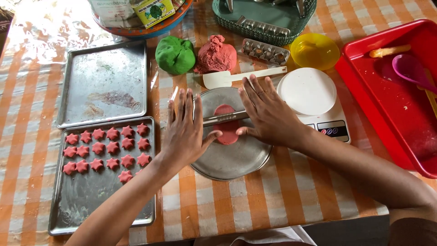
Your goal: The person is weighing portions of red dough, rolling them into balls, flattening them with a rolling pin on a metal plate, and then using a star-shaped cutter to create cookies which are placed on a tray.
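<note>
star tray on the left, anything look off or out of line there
Mostly neat: the pink dough stars sit in even rows on the lower baking tray. The last row is short, with one lone star and another partly hidden by the left hand. The upper tray shows smeared residue.

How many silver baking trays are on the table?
2. The upper tray sits far left, without cookies; the lower tray, right below it, holds star cookies. None looks hidden.

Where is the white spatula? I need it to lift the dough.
In the head view, the white spatula lies on the table just beyond the round metal plate, in front of the red dough ball and left of the scale.
</note>
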